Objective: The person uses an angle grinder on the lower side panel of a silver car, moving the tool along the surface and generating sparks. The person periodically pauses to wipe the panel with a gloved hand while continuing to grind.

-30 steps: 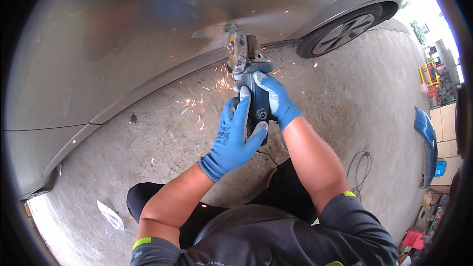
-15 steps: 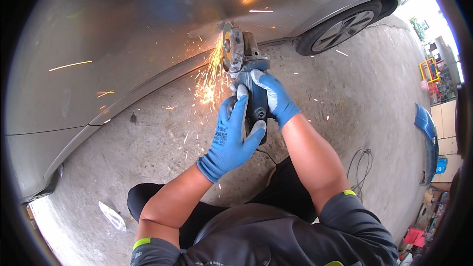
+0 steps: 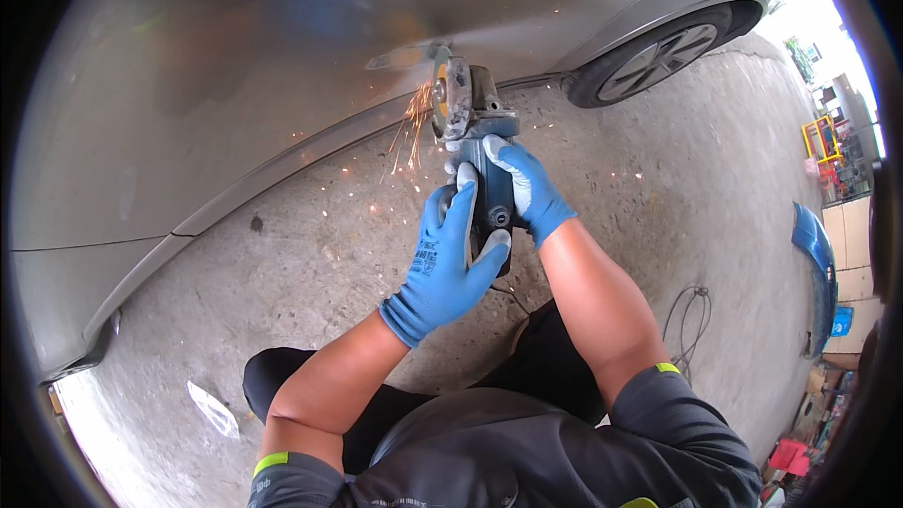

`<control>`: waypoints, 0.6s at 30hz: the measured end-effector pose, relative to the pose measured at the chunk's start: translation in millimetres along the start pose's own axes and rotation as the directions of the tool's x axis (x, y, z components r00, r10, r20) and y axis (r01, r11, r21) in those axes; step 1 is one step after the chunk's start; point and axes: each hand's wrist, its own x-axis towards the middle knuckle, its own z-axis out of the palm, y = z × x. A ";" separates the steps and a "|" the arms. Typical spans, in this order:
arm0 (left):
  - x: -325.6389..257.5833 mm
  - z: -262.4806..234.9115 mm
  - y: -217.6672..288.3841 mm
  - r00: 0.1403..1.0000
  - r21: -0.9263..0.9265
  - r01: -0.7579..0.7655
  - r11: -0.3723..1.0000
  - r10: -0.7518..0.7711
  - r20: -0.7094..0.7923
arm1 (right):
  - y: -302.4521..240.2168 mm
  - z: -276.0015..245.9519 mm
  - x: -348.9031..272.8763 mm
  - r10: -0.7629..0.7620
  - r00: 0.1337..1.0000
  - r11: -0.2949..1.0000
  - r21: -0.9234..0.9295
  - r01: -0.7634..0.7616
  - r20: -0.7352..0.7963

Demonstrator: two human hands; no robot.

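Observation:
Both my hands wear blue gloves with pale grey fingertips and grip one angle grinder [image 3: 495,183]. My left hand [image 3: 435,259] is closed round the rear of its dark blue body. Nearer the grinder's head, my right hand [image 3: 534,193] wraps the body from the right side. The grinder's disc [image 3: 439,85] stands on edge at the lower side of a grey-beige car panel [image 3: 235,103]. A bare-looking scuffed patch [image 3: 395,60] shows beside the disc; whether the disc touches the metal I cannot tell. A thin stream of sparks [image 3: 414,118] falls from the disc.
The car's wheel [image 3: 658,61] is at the upper right. A looped cable [image 3: 691,320] and a clear plastic scrap [image 3: 214,410] lie on the concrete floor [image 3: 310,254]. At far right stand a blue bumper-like part [image 3: 816,263] and a yellow frame [image 3: 821,141].
The spark stream has thinned sharply, and the bright streaks over the panel are gone. The grinder and both hands have shifted very slightly right and down; the scuffed patch shows more clearly.

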 end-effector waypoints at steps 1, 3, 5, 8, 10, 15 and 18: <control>0.0 0.1 -1.0 1.000 -0.009 0.003 1.000 -0.003 0.003 | 0.2 0.7 -0.5 0.007 1.000 1.000 0.016 -0.007 0.005; 1.0 1.8 0.1 1.000 -0.006 -0.007 1.000 0.007 -0.009 | 0.6 3.0 -0.4 -0.015 0.999 0.999 -0.053 0.013 -0.053; 0.6 2.0 1.4 0.999 0.017 -0.030 0.999 0.030 -0.037 | 1.4 1.0 0.2 -0.027 0.997 0.997 -0.075 0.021 -0.074; 0.8 0.7 0.7 0.999 0.009 -0.034 0.999 0.035 -0.018 | 3.6 -6.8 2.6 -0.025 0.998 0.998 -0.053 0.022 -0.057; 0.5 1.1 -1.4 1.000 0.008 -0.020 1.000 0.020 -0.007 | 3.4 -7.1 2.5 -0.027 0.998 0.998 -0.057 0.025 -0.048; -1.1 3.8 1.5 1.000 0.029 -0.004 1.000 0.005 -0.027 | 4.9 -7.2 2.6 -0.017 0.997 0.998 -0.058 0.013 -0.070; -2.3 4.1 -2.0 0.999 0.036 -0.017 0.999 0.019 -0.031 | -1.6 4.8 -1.9 0.004 0.998 1.000 -0.028 -0.006 -0.056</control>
